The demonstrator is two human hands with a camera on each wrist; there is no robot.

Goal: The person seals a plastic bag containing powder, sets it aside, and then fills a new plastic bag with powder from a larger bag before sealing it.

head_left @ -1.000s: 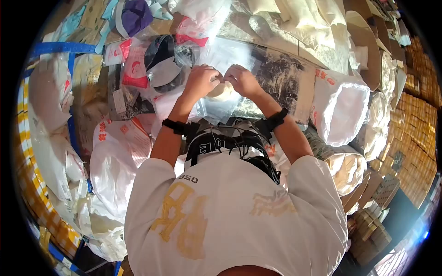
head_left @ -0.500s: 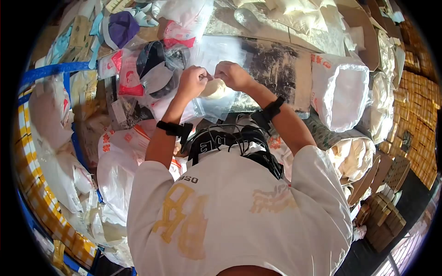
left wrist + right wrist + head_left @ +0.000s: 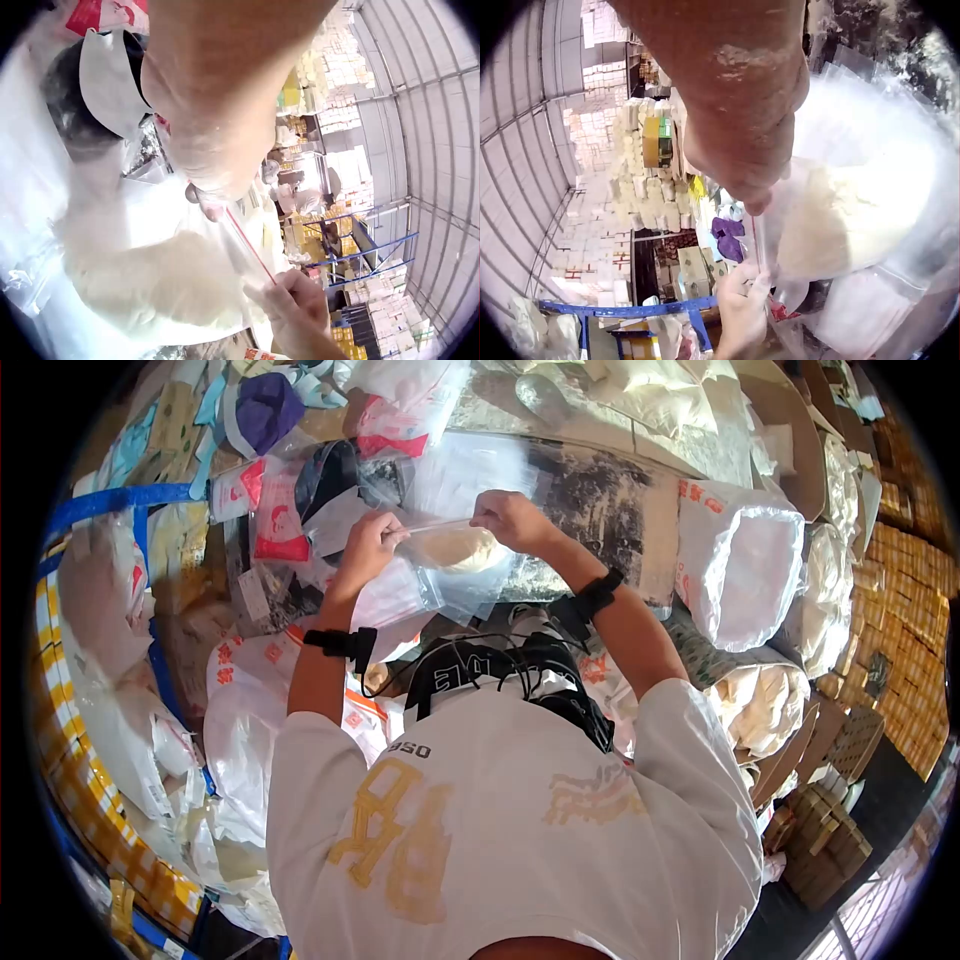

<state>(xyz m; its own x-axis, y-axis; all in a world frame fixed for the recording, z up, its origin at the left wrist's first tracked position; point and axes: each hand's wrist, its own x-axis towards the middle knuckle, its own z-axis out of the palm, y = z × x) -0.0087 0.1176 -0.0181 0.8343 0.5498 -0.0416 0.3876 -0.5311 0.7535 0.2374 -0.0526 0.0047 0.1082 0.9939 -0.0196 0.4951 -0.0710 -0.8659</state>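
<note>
A clear zip-lock bag (image 3: 457, 550) holding pale powder lies below both hands in the head view. My left hand (image 3: 370, 548) pinches one end of its top edge. My right hand (image 3: 513, 521) pinches the other end, so the edge is pulled straight between them. A thin red line (image 3: 250, 246) runs along that edge in the left wrist view. In the right wrist view, cream-coloured powder (image 3: 832, 225) fills the bag's lower part. The fingertips of each hand are partly hidden in its own wrist view.
Flat clear bags (image 3: 480, 465) lie beyond the hands on a dark, powder-dusted board (image 3: 610, 525). At the right stands a white sack (image 3: 750, 575) with a wide mouth. Red-and-white packets (image 3: 278, 525) and a purple-and-white cap (image 3: 268, 408) are at the left. A clear scoop (image 3: 541, 395) lies at the back.
The hands were close together at the bag's top. My left hand has moved left, stretching the top edge between both hands, while the right hand stays nearly in place.
</note>
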